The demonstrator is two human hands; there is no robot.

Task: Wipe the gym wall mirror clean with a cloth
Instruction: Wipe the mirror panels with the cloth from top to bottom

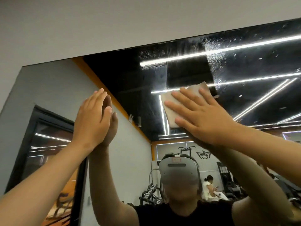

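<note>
Mid-wipe: pressing cloth (170, 114) flat on mirror (130, 79) near top edge with spread right hand (206, 118); bracing left hand (92, 118), fingers together, alongside. Next, probably: sweep right through droplets (216, 51), pressing firmly.

Cloth (182, 101) flat on the mirror (123, 75) under the right hand (206, 118) — left hand (92, 121) well to its left.
</note>
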